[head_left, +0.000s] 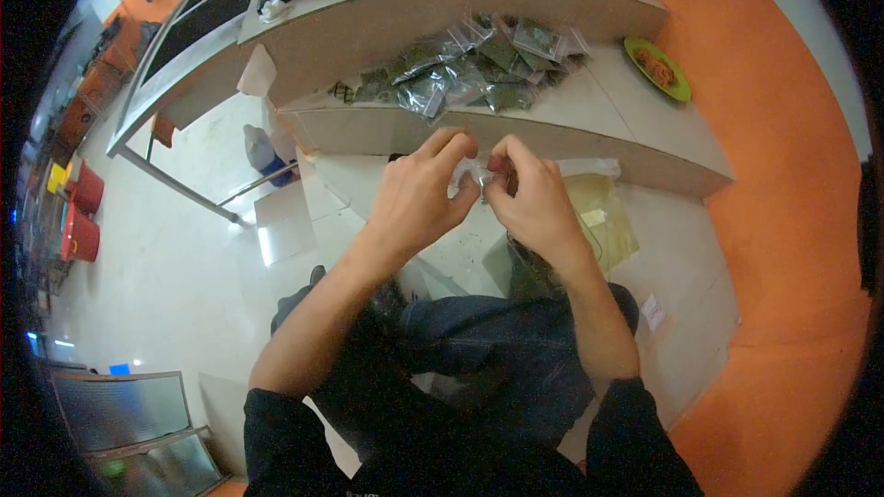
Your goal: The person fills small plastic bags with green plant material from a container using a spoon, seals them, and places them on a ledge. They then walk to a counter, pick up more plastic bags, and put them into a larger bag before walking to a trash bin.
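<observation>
Between my two hands, in front of the tiled step, is a small clear plastic bag (471, 171). My left hand (425, 189) pinches its left side with thumb and fingers. On its right side my right hand (532, 198) has its fingers curled together, closed on the bag's edge. What the bag holds is too small to tell. Beyond my hands, a pile of clear zip bags with dark green contents (497, 60) lies on the step. Below my right hand a dark open bag or container (527, 269) stands near my legs, partly hidden by the forearm.
A green plate with orange-brown food (657, 68) sits at the step's right end. Yellowish plastic (603, 221) lies right of my right hand. A metal railing (180, 186) runs at left, with a white and blue bottle (264, 156) nearby. Red buckets (81, 232) stand far left.
</observation>
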`<state>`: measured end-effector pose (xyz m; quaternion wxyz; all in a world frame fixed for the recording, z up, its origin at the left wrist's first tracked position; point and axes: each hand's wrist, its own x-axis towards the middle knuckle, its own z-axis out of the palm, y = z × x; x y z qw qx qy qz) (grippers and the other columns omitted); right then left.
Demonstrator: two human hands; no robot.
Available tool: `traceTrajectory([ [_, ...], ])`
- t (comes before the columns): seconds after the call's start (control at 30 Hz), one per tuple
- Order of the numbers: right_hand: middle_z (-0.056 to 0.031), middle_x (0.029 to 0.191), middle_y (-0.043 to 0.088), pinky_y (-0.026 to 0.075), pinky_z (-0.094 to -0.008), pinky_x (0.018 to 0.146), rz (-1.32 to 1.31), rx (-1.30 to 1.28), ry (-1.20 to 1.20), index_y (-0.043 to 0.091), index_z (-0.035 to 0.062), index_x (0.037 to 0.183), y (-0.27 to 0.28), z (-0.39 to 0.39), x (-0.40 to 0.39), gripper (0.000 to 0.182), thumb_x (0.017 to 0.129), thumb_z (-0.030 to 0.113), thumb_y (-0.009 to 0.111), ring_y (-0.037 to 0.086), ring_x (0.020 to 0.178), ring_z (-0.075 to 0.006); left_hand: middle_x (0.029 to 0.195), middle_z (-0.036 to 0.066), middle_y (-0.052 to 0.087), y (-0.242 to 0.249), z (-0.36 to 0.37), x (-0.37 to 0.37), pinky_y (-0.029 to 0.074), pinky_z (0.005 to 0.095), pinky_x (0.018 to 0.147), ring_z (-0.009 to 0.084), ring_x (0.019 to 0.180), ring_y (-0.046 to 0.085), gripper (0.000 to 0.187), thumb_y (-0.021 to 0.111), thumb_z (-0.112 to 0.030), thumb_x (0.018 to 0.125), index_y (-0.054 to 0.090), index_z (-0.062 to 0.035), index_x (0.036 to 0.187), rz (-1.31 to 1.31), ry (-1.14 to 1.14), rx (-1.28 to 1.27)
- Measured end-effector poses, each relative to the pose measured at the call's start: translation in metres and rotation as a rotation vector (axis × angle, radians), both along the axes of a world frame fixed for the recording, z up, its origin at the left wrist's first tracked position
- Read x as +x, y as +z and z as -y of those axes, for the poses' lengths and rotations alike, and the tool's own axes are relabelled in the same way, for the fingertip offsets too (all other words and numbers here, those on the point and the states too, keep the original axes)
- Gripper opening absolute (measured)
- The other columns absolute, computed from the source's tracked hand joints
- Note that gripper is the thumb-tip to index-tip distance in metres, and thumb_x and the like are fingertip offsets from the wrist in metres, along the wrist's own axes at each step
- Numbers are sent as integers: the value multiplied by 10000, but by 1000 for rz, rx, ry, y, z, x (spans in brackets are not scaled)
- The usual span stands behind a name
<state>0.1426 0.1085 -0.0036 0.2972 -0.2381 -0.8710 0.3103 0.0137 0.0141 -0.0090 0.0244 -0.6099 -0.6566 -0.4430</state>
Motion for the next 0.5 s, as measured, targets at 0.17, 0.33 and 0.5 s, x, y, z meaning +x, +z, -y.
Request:
traceTrajectory([
  [0.17, -186, 719, 610, 472, -418, 629, 11, -125, 111, 514, 13, 884, 2, -1, 3, 146, 757, 37, 583, 620, 677, -349, 839, 124, 631, -11, -6, -13, 474, 358, 545, 277, 566, 593, 135, 630, -72, 761, 601, -49, 892, 237, -142, -36],
  [0.33, -161, 852, 621, 486, -411, 655, 58, 68, 74, 523, 27, 885, 7, -2, 7, 147, 776, 77, 608, 625, 761, -330, 714, 114, 644, -12, -6, -20, 479, 298, 551, 165, 556, 587, 126, 658, -83, 761, 656, -21, 871, 240, -66, -60],
  [0.5, -134, 901, 610, 488, -429, 665, 20, 216, 263, 553, 49, 923, 6, 14, 8, 170, 795, 142, 615, 608, 803, -342, 643, 92, 639, -15, -6, -24, 483, 277, 554, 109, 552, 572, 139, 673, -111, 774, 660, 13, 838, 317, 9, -65],
])
